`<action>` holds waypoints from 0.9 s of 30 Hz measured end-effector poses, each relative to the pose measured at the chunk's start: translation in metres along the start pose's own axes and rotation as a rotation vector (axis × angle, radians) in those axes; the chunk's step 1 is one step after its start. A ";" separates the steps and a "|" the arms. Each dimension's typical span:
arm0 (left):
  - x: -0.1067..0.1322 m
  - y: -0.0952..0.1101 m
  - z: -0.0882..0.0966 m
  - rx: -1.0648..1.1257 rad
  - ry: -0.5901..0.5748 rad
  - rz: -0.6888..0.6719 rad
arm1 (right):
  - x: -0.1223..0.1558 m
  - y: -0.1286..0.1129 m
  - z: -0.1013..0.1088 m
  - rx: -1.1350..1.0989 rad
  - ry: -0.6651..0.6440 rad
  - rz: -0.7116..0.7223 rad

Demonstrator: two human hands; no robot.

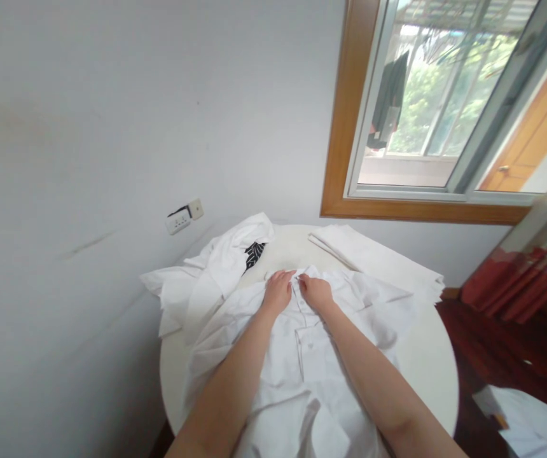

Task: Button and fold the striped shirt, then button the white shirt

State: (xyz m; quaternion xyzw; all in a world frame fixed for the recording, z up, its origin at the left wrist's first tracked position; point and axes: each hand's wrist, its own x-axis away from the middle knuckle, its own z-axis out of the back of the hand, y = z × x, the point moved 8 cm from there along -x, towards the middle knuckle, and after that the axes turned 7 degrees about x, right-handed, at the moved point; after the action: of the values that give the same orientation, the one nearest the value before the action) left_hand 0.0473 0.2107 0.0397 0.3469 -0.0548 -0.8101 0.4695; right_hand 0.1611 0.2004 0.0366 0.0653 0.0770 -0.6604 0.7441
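White shirt: one, spread on our round white table, its front strip running towards us. Left hand: knuckles up, fingers angled inward over the shirt's far edge; whether it grips, we cannot tell. Right hand: just beside the left, fingers curled, pinching cloth at the strip's far end. Both arms: ours, outstretched, converging. Beyond: crumpled white cloth, left; folded white cloth, right.
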 end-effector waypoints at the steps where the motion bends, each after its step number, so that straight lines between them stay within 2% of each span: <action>1: -0.001 -0.002 -0.002 0.003 -0.009 0.002 | -0.001 0.001 -0.001 -0.013 0.008 0.002; 9: -0.004 -0.001 -0.001 0.069 -0.020 -0.004 | -0.004 0.013 -0.002 -0.189 0.094 -0.022; 14: -0.006 -0.007 -0.001 0.069 -0.010 0.027 | -0.007 0.021 -0.001 -0.424 0.166 -0.003; 19: -0.007 -0.009 -0.002 0.098 -0.020 -0.002 | -0.013 0.029 -0.007 -0.654 0.245 0.020; 23: -0.006 -0.004 -0.003 0.109 -0.064 -0.032 | -0.017 0.035 -0.012 -0.764 0.288 0.004; 27: -0.004 -0.001 -0.003 0.057 -0.100 0.011 | -0.018 0.038 -0.015 -0.875 0.282 -0.007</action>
State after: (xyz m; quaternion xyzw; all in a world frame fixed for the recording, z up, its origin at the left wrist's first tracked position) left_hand 0.0495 0.2151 0.0389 0.3187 -0.1031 -0.8220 0.4605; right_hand 0.1959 0.2259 0.0252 -0.1661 0.4491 -0.5531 0.6818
